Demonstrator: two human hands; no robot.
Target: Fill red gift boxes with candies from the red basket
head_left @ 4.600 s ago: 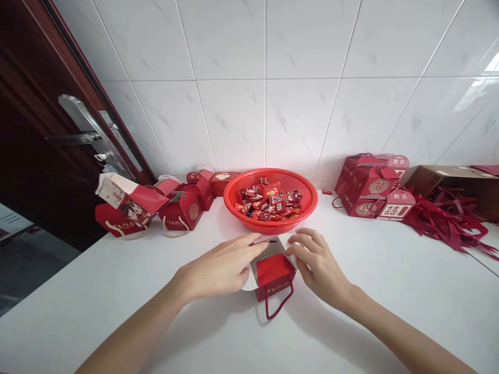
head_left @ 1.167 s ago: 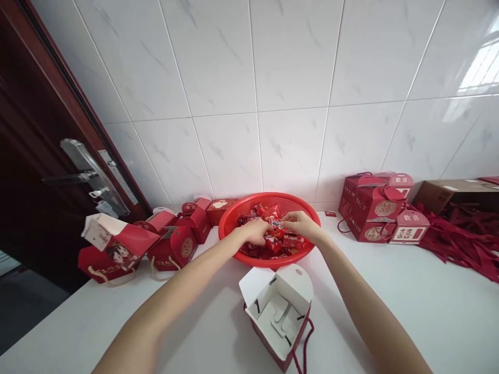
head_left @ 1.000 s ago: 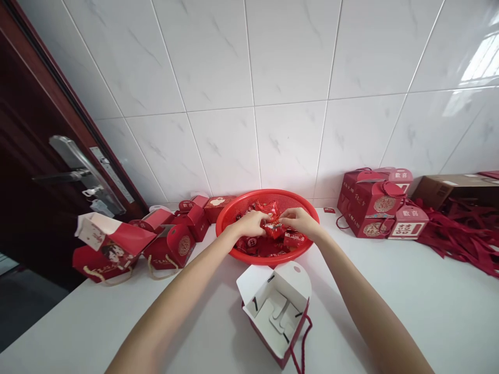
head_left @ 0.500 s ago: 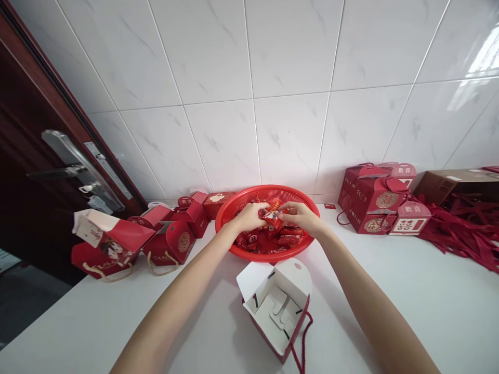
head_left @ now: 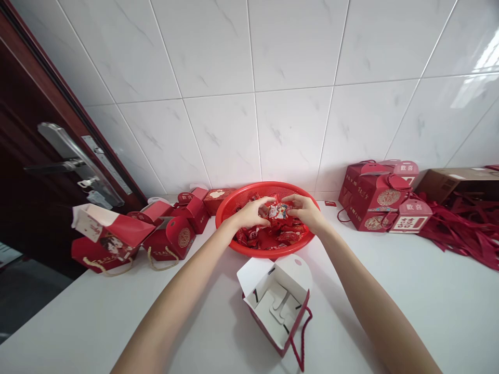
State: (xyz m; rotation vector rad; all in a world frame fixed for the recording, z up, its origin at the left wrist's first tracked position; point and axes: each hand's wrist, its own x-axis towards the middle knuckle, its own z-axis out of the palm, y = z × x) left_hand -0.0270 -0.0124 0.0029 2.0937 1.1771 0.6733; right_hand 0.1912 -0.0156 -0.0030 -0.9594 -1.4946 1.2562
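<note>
Both of my hands are over a red plastic basket (head_left: 268,253) of red wrapped sweets. My left hand (head_left: 253,213) curves its thumb and fingers around the left side of a red packet with a printed figure (head_left: 278,211). On the packet's right side, my right hand (head_left: 306,212) has its fingers curled against it. More red packets (head_left: 289,236) lie below in the basket. In front of the basket stands an open box (head_left: 275,306), white inside and red outside, with a dark red cord handle (head_left: 303,340) at its right.
Several red gift boxes (head_left: 169,239) stand at the left, near a dark door (head_left: 35,104). At the right are stacked red boxes (head_left: 374,197), dark red ribbons (head_left: 456,234) and a cardboard box (head_left: 460,179). A tiled wall (head_left: 292,135) runs behind.
My hands have moved slightly apart, and the packet between them has turned to show more of its printed figure. The view has shifted slightly.
</note>
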